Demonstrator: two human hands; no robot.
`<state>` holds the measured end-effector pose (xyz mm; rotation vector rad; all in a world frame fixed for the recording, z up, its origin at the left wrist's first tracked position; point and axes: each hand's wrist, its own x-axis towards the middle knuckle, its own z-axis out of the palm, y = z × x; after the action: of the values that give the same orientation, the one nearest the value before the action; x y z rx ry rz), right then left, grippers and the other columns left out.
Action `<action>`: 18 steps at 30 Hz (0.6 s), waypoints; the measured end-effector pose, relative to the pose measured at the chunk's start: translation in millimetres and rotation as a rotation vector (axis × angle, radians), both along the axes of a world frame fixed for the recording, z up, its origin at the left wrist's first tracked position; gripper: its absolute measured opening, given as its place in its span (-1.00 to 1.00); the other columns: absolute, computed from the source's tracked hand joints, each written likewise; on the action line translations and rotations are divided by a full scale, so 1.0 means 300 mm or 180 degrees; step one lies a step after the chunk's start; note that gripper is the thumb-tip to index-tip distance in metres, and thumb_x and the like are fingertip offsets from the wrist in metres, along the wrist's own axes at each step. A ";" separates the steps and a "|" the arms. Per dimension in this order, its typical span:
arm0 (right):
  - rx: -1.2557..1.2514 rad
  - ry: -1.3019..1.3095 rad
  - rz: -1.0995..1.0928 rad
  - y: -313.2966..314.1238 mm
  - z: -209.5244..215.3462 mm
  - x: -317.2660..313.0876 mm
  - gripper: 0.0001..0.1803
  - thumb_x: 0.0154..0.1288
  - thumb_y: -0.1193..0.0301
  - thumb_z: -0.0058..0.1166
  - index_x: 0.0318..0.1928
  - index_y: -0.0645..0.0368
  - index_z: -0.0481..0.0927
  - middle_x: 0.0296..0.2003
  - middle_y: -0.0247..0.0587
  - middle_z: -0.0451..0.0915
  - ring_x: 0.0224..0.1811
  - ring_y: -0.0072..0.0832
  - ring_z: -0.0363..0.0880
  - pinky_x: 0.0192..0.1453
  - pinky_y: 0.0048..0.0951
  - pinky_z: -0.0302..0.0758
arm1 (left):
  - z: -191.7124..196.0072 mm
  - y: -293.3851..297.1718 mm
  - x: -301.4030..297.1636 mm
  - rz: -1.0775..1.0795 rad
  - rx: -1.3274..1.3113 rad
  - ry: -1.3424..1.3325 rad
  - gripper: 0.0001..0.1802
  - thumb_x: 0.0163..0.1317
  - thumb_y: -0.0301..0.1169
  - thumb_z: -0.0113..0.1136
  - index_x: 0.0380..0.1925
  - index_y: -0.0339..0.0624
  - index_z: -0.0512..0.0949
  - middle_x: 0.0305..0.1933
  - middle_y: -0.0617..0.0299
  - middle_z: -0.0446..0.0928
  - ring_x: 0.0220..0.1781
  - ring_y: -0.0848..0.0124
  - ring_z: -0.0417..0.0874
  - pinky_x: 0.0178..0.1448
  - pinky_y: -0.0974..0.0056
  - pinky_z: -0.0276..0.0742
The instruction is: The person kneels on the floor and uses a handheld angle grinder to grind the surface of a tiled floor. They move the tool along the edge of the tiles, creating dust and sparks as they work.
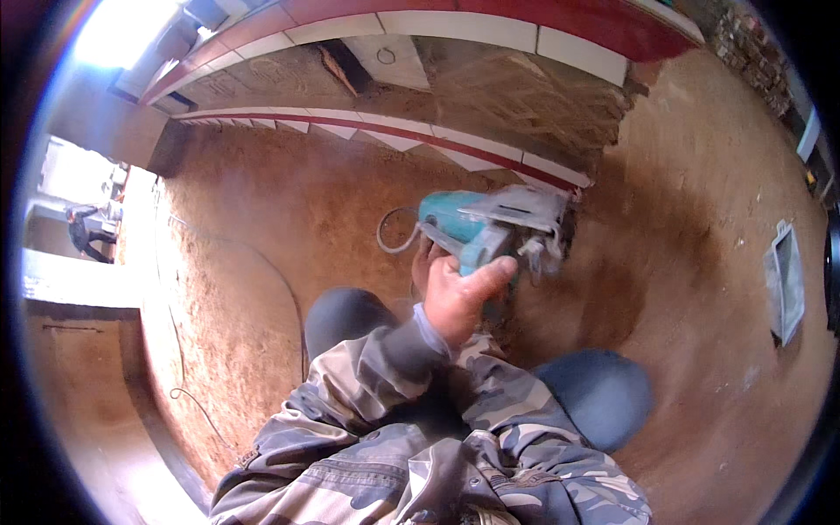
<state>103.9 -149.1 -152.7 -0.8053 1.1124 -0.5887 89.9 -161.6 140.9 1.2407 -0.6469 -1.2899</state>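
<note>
A teal power cutter [481,226] with a grey metal blade guard sits against the foot of a tiled step [490,157], where the white and red strip ends. My left hand [459,296] is closed round the tool's handle from behind, thumb pointing right. Only a small part of my right hand [423,262] shows behind the left one, at the rear of the tool, and its grip is hidden. I am squatting, with both dark knees [350,317] below the tool and camouflage sleeves [367,376] coming up from the lower edge.
A grey cable [389,234] loops left of the tool over the brown dirt floor [262,262]. A pale rectangular slab [784,282] lies at the right. A thin wire [197,398] trails at lower left. Another person [83,232] stands far off at the left.
</note>
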 end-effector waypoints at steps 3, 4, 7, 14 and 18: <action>0.0197 -0.0195 0.0031 0.052 -0.024 -0.036 -0.27 0.20 0.08 0.21 0.26 0.25 0.34 0.19 0.09 0.42 0.25 -0.09 0.40 0.29 -0.10 0.38 | 0.010 -0.007 -0.017 -0.0112 0.0096 0.0172 -0.73 0.17 -0.22 0.33 -0.41 -0.21 0.60 -0.50 0.34 0.53 -0.49 0.54 0.47 -0.35 0.38 0.36; 0.0272 -0.0291 0.0035 0.070 -0.026 -0.043 -0.27 0.21 0.08 0.20 0.26 0.25 0.34 0.19 0.08 0.42 0.24 -0.10 0.40 0.29 -0.10 0.38 | 0.012 -0.017 -0.019 -0.0086 0.0005 0.0246 -0.74 0.14 -0.24 0.37 -0.46 -0.23 0.62 -0.53 0.36 0.53 -0.52 0.56 0.47 -0.40 0.40 0.37; 0.0505 -0.0590 0.0061 0.130 -0.029 -0.063 -0.30 0.24 0.08 0.17 0.26 0.24 0.34 0.19 0.04 0.43 0.24 -0.12 0.41 0.29 -0.12 0.39 | -0.026 -0.036 -0.010 -0.0133 0.0093 0.0216 -0.76 0.14 -0.25 0.37 -0.45 -0.21 0.63 -0.52 0.36 0.53 -0.51 0.58 0.46 -0.41 0.39 0.37; 0.0572 -0.1161 -0.0132 0.092 -0.044 -0.112 -0.35 0.31 0.08 0.11 0.27 0.21 0.33 0.18 -0.03 0.44 0.22 -0.17 0.42 0.28 -0.16 0.41 | -0.149 -0.191 0.059 0.0136 -0.0029 -0.0620 -0.72 0.14 -0.26 0.38 -0.57 -0.24 0.62 -0.58 0.33 0.54 -0.55 0.55 0.48 -0.43 0.36 0.40; 0.0225 -0.1617 -0.0513 0.011 -0.054 -0.163 -0.38 0.35 0.08 0.07 0.27 0.19 0.33 0.17 -0.08 0.45 0.22 -0.20 0.43 0.28 -0.18 0.42 | -0.237 -0.255 0.058 0.0088 0.0187 -0.1038 -0.73 0.14 -0.28 0.35 -0.59 -0.22 0.58 -0.62 0.30 0.52 -0.58 0.50 0.48 -0.43 0.33 0.37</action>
<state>55.0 -146.0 -168.8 -0.4675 0.7270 -0.8304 107.4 -238.1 69.9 1.5200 -0.8242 -1.0988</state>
